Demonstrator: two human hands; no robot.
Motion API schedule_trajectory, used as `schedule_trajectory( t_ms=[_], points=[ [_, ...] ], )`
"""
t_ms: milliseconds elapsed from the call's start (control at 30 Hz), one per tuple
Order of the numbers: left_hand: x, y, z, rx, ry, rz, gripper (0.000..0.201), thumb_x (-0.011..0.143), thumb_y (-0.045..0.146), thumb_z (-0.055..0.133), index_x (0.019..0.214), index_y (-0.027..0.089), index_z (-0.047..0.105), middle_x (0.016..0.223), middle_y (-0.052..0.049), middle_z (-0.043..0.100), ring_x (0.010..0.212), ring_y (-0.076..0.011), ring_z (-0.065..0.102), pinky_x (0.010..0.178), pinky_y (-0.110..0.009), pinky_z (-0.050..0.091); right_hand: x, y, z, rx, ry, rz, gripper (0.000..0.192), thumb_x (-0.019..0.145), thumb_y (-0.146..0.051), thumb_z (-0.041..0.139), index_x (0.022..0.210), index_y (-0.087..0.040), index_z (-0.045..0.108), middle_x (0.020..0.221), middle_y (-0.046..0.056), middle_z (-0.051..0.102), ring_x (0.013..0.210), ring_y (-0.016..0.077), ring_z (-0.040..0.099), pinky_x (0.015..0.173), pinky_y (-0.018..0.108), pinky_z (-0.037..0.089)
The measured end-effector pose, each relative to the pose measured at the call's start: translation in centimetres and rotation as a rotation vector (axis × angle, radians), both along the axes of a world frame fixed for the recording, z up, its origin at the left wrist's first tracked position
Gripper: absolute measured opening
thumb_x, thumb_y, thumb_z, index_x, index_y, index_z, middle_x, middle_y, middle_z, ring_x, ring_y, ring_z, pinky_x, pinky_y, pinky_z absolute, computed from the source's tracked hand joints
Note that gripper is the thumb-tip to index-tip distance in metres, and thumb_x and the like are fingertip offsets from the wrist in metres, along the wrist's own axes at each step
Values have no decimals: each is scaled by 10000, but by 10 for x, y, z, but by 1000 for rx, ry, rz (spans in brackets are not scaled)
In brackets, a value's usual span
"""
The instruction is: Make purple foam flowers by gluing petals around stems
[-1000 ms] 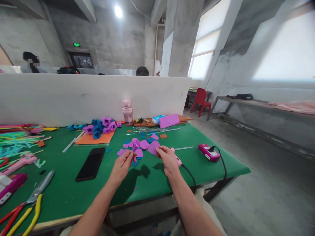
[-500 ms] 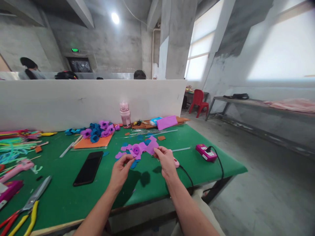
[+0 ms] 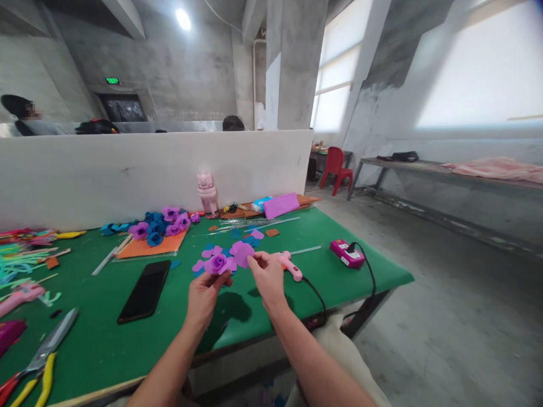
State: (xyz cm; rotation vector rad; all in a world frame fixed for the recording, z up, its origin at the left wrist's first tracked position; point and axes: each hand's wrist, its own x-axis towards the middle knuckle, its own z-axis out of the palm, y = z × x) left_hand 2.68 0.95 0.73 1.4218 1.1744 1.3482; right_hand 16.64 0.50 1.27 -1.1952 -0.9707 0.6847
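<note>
Between its fingertips, my left hand pinches a purple flower from underneath, its petals curled round a darker centre. A flat purple petal is gripped at its lower right edge by my right hand, close beside the flower but held apart by the fingers. Loose purple and blue petals lie on the green tabletop behind both hands. Just right of my right hand rests a pink glue gun with a black cord.
A black phone and scissors lie to the left. Finished purple and blue flowers sit on an orange sheet. A magenta power box stands near the right edge. Behind are a pink bottle and a white partition.
The view has swung slightly to the right. My right hand has brought the petal down and closer to the flower, and more of the glue gun shows.
</note>
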Motion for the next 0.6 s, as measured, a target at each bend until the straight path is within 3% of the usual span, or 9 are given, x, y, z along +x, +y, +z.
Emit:
schedule_trajectory(
  t_ms=[300, 600],
  points=[
    [-2, 1, -5, -27, -25, -136, 144, 683, 316, 697, 700, 174, 681, 613, -8, 665, 675, -162, 603, 712, -274, 471, -1, -4, 9, -46, -33, 67, 175, 693, -324, 573, 671, -161, 632, 611, 5, 621, 579, 145, 548, 573, 247, 426],
    [4, -1, -4, -92, -75, -239, 160, 650, 306, 704, 664, 167, 627, 569, 2, 627, 587, -133, 561, 639, -253, 457, 0, -6, 10, -64, -119, 90, 169, 692, -305, 551, 608, -180, 628, 543, -18, 591, 531, 134, 528, 552, 238, 413]
  ],
)
